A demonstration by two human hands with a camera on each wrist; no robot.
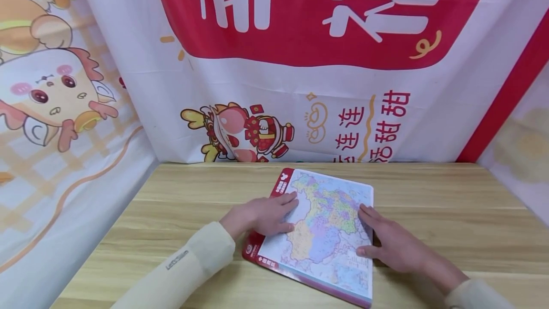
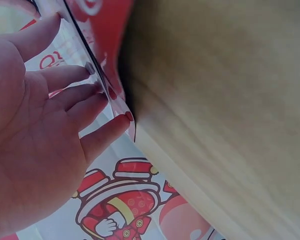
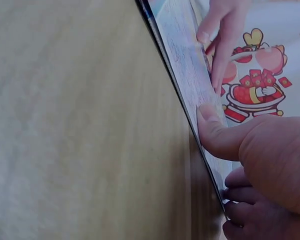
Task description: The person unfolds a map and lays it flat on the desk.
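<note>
A rectangular map board (image 1: 319,232) lies flat and slightly turned on the wooden table, with coloured regions printed on top and a red strip along its left side. My left hand (image 1: 272,216) rests on its left part, the fingers stretched over the red strip onto the printed face. In the left wrist view, the fingers of that left hand (image 2: 45,115) are fairly straight against the board's surface. At the opposite edge, my right hand (image 1: 392,242) touches the board with thumb and fingertips. The right wrist view has the thumb (image 3: 220,132) on the printed face and the other fingertips right at the edge.
The wood-grain table (image 1: 433,209) reaches back to a white cloth backdrop (image 1: 141,61) with a red panel, large characters and a cartoon figure. Printed cloth (image 1: 47,166) also hangs at the left, and another cloth (image 1: 523,142) stands at the right.
</note>
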